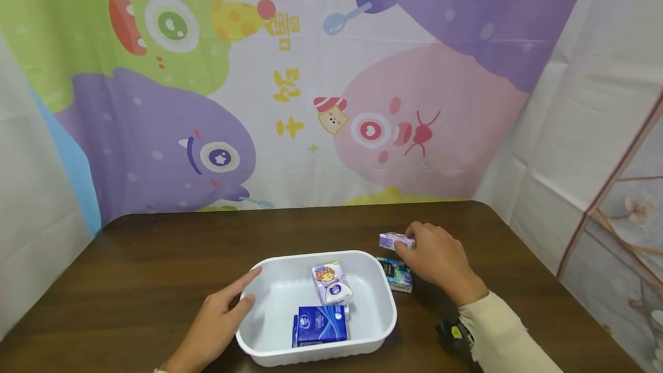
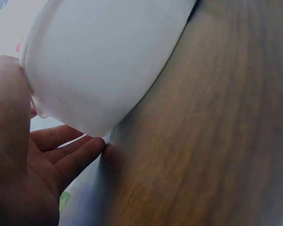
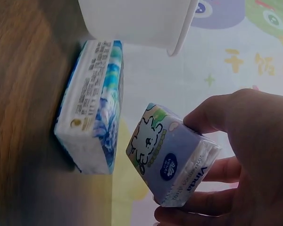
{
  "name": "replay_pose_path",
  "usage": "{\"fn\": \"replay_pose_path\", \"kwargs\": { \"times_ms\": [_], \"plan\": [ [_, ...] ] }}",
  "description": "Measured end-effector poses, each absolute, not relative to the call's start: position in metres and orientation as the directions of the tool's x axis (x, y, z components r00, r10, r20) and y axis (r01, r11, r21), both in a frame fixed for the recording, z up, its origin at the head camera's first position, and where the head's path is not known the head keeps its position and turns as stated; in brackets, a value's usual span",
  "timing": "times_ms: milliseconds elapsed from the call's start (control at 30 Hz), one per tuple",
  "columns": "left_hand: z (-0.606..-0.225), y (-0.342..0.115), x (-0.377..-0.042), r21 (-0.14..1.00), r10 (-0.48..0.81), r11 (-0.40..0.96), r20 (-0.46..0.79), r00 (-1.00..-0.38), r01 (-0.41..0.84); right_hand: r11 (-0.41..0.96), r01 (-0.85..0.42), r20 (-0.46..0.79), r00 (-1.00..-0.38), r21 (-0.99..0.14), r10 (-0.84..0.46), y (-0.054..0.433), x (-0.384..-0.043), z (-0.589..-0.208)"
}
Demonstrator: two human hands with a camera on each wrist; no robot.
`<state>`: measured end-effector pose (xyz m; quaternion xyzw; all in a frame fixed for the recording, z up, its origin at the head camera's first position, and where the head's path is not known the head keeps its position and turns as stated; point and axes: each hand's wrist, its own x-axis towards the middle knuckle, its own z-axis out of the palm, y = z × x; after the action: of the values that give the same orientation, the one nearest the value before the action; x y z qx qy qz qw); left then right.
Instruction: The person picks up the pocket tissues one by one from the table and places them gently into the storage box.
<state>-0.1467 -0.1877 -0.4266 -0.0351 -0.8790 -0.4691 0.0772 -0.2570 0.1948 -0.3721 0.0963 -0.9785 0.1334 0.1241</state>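
Note:
In my right hand (image 1: 437,255) I pinch a small lilac tissue pack (image 3: 167,155) printed with a cartoon animal, thumb on one side and fingers on the other. It is raised off the table in the right wrist view. Close by, a blue-green tissue pack (image 3: 92,108) lies beside the white plastic basin (image 1: 259,352). My left hand (image 1: 214,318) rests against the basin's left side, fingers fairly straight at the rim and outer wall. Inside the basin are a lilac-and-white tissue pack (image 1: 331,284) with a cartoon figure and a dark blue tissue pack (image 1: 322,324), partly overlapping another pack.
The basin stands on a dark brown wooden table (image 1: 171,258). A cartoon-printed curtain (image 1: 290,171) hangs behind the table's far edge, and pale sheets flank both sides. A black object with a yellow mark (image 1: 456,332) is by my right wrist.

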Motion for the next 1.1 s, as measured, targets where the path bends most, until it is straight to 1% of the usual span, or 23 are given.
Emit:
{"fn": "replay_pose_path", "kwargs": {
  "times_ms": [367, 600, 867, 1100],
  "plan": [
    [-0.428, -0.184, -0.147, 0.825, -0.014, 0.552, 0.156, -0.988, 0.122, 0.940, -0.234, 0.244, -0.954, -0.247, -0.174, 0.192, -0.249, -0.369],
    [-0.426, -0.187, -0.147, 0.826, -0.014, 0.548, 0.163, -0.987, 0.128, 0.932, -0.274, 0.294, -0.935, -0.237, -0.200, 0.184, -0.248, -0.366],
    [-0.429, -0.188, -0.143, 0.833, -0.024, 0.541, 0.151, -0.988, 0.114, 0.928, -0.297, 0.280, -0.932, -0.223, -0.231, 0.174, -0.241, -0.359],
    [-0.429, -0.188, -0.145, 0.807, -0.003, 0.564, 0.212, -0.977, 0.173, 0.928, -0.306, 0.282, -0.929, -0.214, -0.241, 0.172, -0.236, -0.357]
  ]
}}
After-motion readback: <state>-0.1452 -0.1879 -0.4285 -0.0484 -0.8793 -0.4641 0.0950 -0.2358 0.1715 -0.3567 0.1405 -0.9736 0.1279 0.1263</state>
